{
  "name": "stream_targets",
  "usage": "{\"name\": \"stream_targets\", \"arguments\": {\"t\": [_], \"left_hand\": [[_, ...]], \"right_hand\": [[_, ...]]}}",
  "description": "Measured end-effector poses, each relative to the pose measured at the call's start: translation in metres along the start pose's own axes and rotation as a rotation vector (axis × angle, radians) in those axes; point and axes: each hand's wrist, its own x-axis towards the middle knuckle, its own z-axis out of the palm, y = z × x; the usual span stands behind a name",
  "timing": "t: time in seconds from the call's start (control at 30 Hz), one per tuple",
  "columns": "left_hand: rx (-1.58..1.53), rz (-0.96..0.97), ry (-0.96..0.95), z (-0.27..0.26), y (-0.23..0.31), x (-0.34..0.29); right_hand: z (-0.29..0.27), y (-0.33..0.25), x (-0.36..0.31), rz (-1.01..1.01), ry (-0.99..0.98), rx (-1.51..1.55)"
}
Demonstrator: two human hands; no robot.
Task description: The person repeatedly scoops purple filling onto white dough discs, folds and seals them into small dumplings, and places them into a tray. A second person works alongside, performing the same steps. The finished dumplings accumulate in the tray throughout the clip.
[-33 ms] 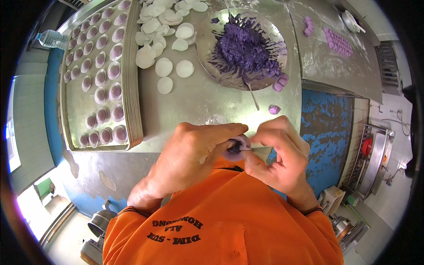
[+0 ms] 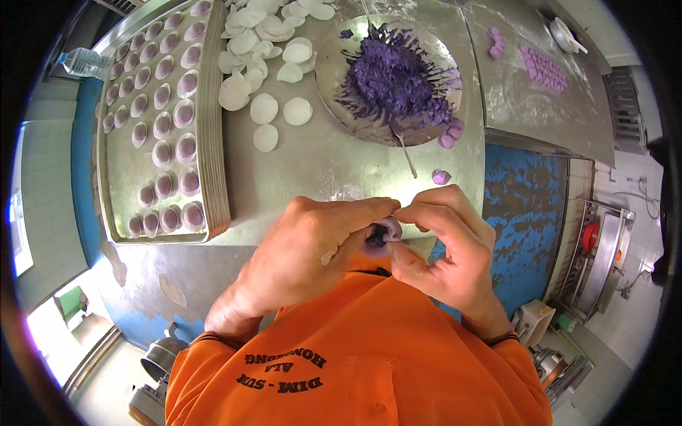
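Note:
Close in front of my body, a pale purple dough wrapper (image 2: 391, 228) with dark purple filling (image 2: 376, 237) in its middle is held between my hands. My left hand (image 2: 302, 245) is curled around its left side, with most of the dough hidden by the fingers. On the other side, my right hand (image 2: 455, 248) pinches the rim between thumb and fingers. Beyond them, a small purple dough lump (image 2: 441, 176) lies on the steel table. A large round metal pan (image 2: 334, 99) holds a mound of dark purple paste (image 2: 394, 74), with a spatula (image 2: 406, 155) leaning at its near edge.
At left, a stack of metal trays (image 2: 219, 206) carries rows of purple buns in paper cups. White paper rounds (image 2: 264, 108) lie scattered beside it. More purple dough pieces (image 2: 543, 69) sit on the floured right-hand table, near a white bowl (image 2: 565, 35). A plastic bottle (image 2: 85, 62) stands far left.
My right fingers have shifted slightly leftward and closer to my left fingertips. The wrapper's rim is folded a little further over the filling.

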Motion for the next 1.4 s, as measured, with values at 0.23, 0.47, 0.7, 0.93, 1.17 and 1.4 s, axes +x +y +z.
{"name": "stream_targets", "arguments": {"t": [0.23,0.47,0.7,0.93,1.17,1.4], "left_hand": [[-0.638,-0.162,-0.048,0.002,-0.011,0.008],[-0.505,-0.242,0.017,0.009,-0.015,0.007],[-0.226,-0.243,0.043,0.009,-0.009,0.008],[-0.052,-0.072,0.047,0.011,-0.007,0.009],[-0.301,-0.056,0.025,0.010,-0.015,0.014],[-0.514,-0.238,0.083,0.026,-0.032,0.016]], "right_hand": [[-0.003,0.006,0.000,-0.154,0.033,-0.169],[0.004,0.008,-0.002,-0.103,0.059,-0.111],[0.005,0.009,-0.002,-0.186,0.005,-0.091],[0.007,0.006,-0.001,-0.202,-0.024,-0.121],[0.008,0.012,0.000,-0.090,0.048,-0.176],[0.014,0.019,-0.005,-0.162,0.078,-0.211]]}}
